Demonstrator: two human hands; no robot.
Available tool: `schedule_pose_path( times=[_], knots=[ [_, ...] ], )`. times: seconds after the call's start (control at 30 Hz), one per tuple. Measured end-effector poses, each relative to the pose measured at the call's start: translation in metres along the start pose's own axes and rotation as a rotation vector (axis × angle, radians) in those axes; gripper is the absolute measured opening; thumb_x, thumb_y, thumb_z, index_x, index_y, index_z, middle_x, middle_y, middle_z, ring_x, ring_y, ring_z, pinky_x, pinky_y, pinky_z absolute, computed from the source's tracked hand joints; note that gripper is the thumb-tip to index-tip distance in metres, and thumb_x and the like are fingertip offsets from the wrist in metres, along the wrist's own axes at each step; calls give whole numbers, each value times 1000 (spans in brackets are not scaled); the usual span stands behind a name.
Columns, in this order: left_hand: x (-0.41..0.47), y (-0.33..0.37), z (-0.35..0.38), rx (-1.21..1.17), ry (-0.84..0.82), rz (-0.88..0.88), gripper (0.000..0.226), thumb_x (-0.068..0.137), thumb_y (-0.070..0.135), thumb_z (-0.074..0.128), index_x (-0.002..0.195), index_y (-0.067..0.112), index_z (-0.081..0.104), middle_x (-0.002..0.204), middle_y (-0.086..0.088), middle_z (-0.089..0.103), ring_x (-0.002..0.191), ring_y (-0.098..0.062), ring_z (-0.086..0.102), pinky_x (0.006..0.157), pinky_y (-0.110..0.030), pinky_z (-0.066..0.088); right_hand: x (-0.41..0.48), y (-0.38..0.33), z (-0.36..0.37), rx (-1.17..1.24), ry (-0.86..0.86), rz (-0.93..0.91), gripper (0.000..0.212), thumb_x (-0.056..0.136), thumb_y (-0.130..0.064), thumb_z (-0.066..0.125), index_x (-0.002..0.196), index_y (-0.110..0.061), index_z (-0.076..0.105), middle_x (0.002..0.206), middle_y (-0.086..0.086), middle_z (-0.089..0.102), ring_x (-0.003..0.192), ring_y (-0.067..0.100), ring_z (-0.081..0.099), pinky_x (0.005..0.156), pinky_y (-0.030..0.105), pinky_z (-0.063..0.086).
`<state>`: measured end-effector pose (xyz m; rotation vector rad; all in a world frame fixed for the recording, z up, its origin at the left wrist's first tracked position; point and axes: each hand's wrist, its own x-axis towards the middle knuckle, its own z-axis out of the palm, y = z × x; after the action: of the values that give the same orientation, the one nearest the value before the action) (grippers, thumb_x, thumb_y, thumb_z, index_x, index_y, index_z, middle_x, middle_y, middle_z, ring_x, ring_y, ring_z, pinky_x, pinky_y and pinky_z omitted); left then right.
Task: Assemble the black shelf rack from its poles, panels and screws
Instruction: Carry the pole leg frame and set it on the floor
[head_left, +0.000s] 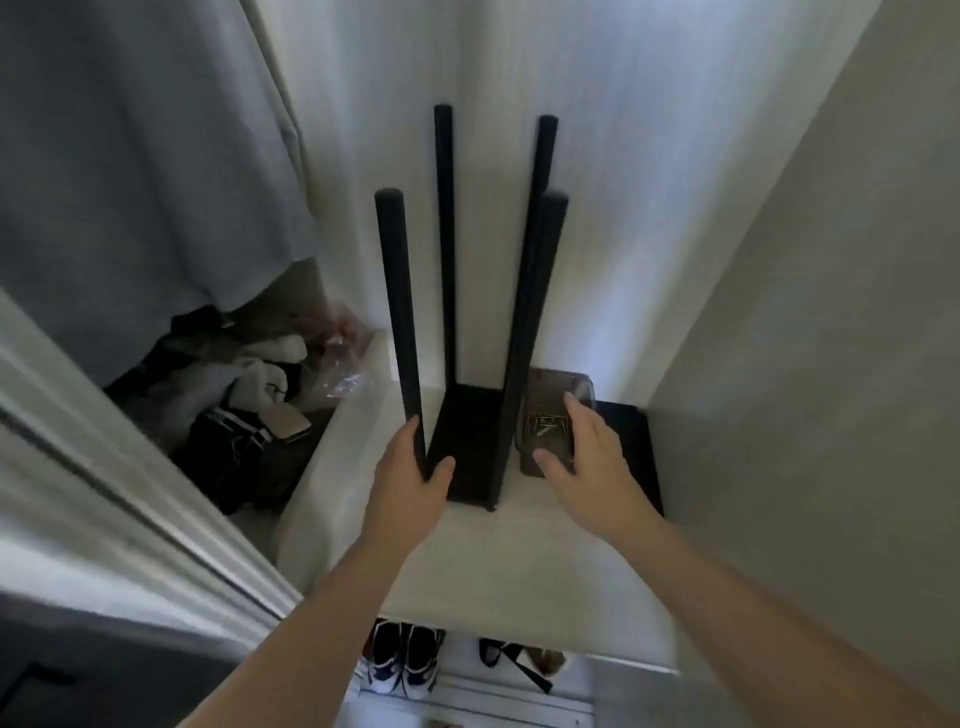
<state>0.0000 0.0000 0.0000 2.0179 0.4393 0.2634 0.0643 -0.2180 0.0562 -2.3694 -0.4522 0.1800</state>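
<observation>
Left hand (410, 467) holds tight round the bottom of the near left pole (400, 312), thumb on one side, fingers on the other. Four smooth, round black poles (444, 234) stand up from a flat black panel (467, 441) on the white shelf (493, 561). Right hand (582, 447) wraps thumb and fingers round a clear plastic box (545, 395) of shiny little screws (543, 423), just beside the panel.
</observation>
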Motion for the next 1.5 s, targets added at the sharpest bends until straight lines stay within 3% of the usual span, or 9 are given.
schedule_pose_path(
  times=[0.13,0.2,0.3,0.47,0.8,0.97,1.17,1.3,1.5],
  knots=[
    [58,-3,-12,-42,32,-37,59,94,27,68,146,26,40,124,17,53,120,-7,52,97,-21,41,54,-19,8,148,6,39,62,99,-31,64,152,-22,34,150,0,41,140,24,42,114,47,42],
    [77,-2,-13,-51,29,-51,58,94,26,67,145,25,40,117,23,52,114,-3,51,92,-16,41,74,-26,13,211,30,60,44,97,-25,67,132,-35,42,126,-19,49,121,9,57,103,33,51],
    [99,-2,-14,-30,21,-63,46,96,24,64,139,21,45,119,7,61,110,-12,58,95,-30,49,95,-31,18,267,58,60,48,97,-18,66,137,-33,45,110,-31,50,104,-19,55,86,7,46],
    [116,1,-13,26,-7,-74,20,100,21,56,121,20,57,101,7,64,96,-15,64,70,-17,43,116,-33,21,294,115,153,26,99,-9,62,121,-20,52,95,-17,59,93,4,65,94,35,57],
    [87,17,-24,49,27,-22,18,102,22,55,120,23,56,99,7,65,90,-9,63,68,-18,43,89,-37,10,439,122,92,29,99,-6,62,111,-32,54,107,-16,69,99,-5,66,80,14,54],
    [48,32,-31,161,59,27,20,101,30,55,121,29,55,98,13,64,86,-8,63,72,-33,53,49,-44,-6,508,95,29,28,99,-7,62,117,-27,56,108,-17,69,98,-9,65,75,11,54],
    [-31,46,-37,216,64,66,14,100,35,56,113,34,53,92,20,61,88,-9,62,74,-34,51,-27,-43,-27,572,33,-44,31,99,-5,62,114,-33,59,107,-19,71,104,2,67,96,34,57],
    [-98,59,-43,239,92,78,18,99,37,57,116,34,54,91,18,63,84,-3,62,65,-27,49,-81,-41,-40,603,-17,-97,32,98,-3,62,116,-29,61,110,-11,71,107,14,68,96,48,58],
    [-189,79,-61,249,46,85,19,99,34,58,117,30,54,96,16,66,84,-3,63,75,-38,59,-150,-36,-48,635,-80,-118,35,99,-5,62,126,-27,60,110,-12,71,104,17,69,81,37,62]
  ],
)
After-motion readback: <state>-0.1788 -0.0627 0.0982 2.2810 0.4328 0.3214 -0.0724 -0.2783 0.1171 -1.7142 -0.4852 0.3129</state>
